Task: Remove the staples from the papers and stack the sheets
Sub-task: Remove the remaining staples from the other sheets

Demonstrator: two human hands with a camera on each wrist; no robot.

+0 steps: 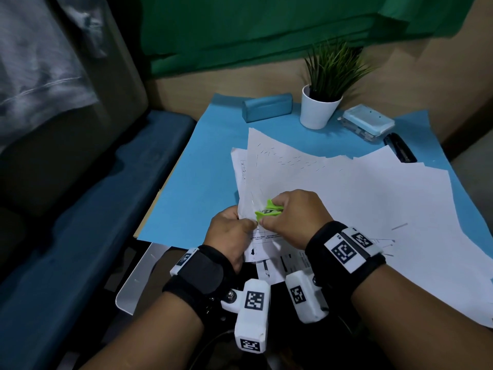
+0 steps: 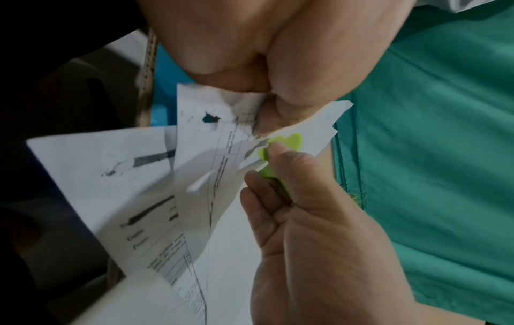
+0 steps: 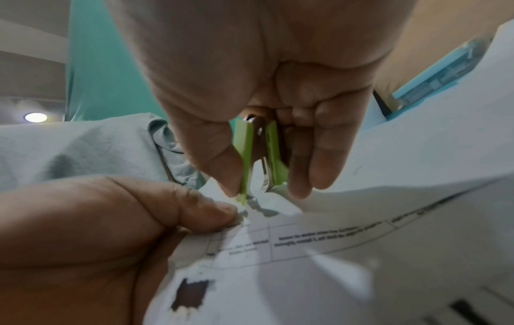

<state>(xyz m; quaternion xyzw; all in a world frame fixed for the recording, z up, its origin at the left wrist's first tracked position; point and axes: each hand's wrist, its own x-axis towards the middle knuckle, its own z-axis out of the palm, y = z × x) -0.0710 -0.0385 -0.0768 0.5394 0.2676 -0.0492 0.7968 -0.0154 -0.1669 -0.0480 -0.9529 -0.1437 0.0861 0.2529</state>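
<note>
My right hand (image 1: 290, 217) grips a lime-green staple remover (image 1: 268, 210) between thumb and fingers; the staple remover (image 3: 260, 158) has its metal claws set into the corner of a stapled bundle of papers (image 1: 252, 204). My left hand (image 1: 230, 231) pinches that corner of the papers (image 3: 278, 241) just beside the claws, thumb on top. In the left wrist view the staple remover (image 2: 281, 151) bites the torn paper edge (image 2: 222, 140). More white sheets (image 1: 360, 198) lie spread over the blue desk mat (image 1: 192, 188).
At the back of the mat stand a teal case (image 1: 266, 106), a white pot with a plant (image 1: 320, 108), a light-blue box (image 1: 368, 122) and a black stapler (image 1: 400, 150). A blue seat (image 1: 66, 222) is on the left.
</note>
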